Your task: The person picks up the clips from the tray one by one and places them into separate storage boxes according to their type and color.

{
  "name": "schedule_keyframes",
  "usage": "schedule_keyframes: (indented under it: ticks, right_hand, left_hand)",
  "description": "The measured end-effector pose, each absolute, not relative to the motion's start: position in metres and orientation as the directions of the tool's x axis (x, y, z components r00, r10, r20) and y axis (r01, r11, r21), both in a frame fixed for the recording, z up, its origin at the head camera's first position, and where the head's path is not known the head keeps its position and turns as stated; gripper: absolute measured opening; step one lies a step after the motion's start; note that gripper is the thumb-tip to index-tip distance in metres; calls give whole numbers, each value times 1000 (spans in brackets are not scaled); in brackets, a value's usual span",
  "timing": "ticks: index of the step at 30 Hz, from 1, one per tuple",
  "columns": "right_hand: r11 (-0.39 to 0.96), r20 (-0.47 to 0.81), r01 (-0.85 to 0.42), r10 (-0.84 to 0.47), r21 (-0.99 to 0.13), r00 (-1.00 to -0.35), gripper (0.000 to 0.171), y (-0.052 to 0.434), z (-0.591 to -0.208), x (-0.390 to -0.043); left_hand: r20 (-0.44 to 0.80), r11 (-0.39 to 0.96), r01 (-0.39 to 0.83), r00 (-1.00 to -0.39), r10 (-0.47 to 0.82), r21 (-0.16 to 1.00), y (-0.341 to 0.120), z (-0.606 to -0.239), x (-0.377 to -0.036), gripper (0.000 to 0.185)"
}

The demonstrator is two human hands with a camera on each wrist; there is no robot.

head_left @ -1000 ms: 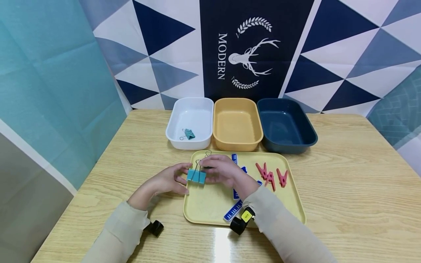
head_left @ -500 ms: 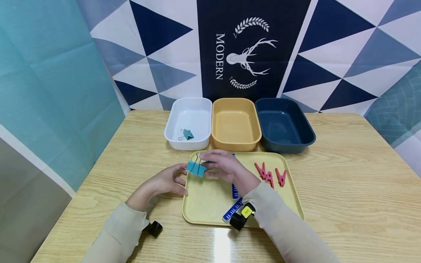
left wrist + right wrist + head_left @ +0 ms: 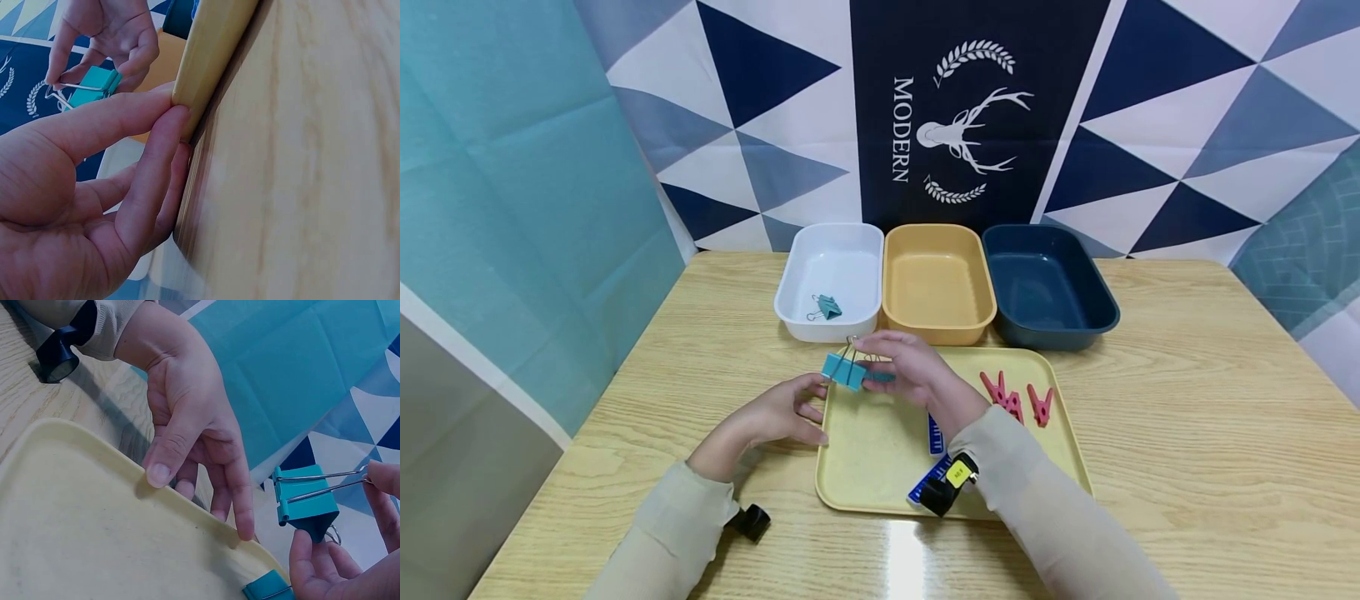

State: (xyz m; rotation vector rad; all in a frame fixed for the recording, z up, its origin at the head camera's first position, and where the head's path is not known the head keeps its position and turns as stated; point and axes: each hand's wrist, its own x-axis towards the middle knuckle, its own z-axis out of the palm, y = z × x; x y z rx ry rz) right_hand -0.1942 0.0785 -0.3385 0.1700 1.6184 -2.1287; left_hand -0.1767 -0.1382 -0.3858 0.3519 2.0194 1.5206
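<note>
My right hand (image 3: 917,371) pinches a teal binder clip (image 3: 844,372), raised over the far left corner of the yellow tray (image 3: 872,467). In the right wrist view, fingers hold the wire handle ends of that binder clip (image 3: 306,497) and touch its underside. My left hand (image 3: 778,412) is at the tray's left edge; in the left wrist view, its thumb and fingers (image 3: 159,144) pinch the rim. Partly hidden behind my right hand, another teal binder clip (image 3: 269,587) lies on the tray.
Behind the tray stand a white bin (image 3: 831,329) with a teal binder clip (image 3: 829,307) in it, an orange bin (image 3: 940,333) and a dark blue bin (image 3: 1060,337). Red clothespins (image 3: 1040,406) and blue-and-white striped pieces (image 3: 936,435) lie on the tray.
My right hand has lifted the binder clip upward and away, toward the white bin, tilting it slightly. The left hand keeps its place at the tray edge.
</note>
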Motion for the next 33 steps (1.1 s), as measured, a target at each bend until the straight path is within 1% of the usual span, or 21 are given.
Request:
schedule_keyframes:
  ticks: [6,13,18,25,33]
  right_hand:
    - [-218,-373,432,-264,-875,-889,10,78,-338,-197]
    - [-263,-371,430,-247,-864,-895,4,78,-336,-202]
    - [-295,-363,422,-235,-857,-902,5,76,-336,-204]
    - [-303,-357,403,-197,-864,-913,7,72,-334,-205]
    - [-323,-367,401,-164,-857,-916,11,68,-331,-208]
  left_hand:
    - [-268,319,-99,-792,549,943,-139,-387,-177,86]
    - [-264,309,-98,-787,558,946,-138,-386,-177,86]
    - [-257,294,-99,-782,569,951,-138,-387,-177,87]
    - [-280,315,-115,-787,550,942,-140,-387,-177,88]
    - [-274,322,-103,-791,547,941,-138,-385,-176,87]
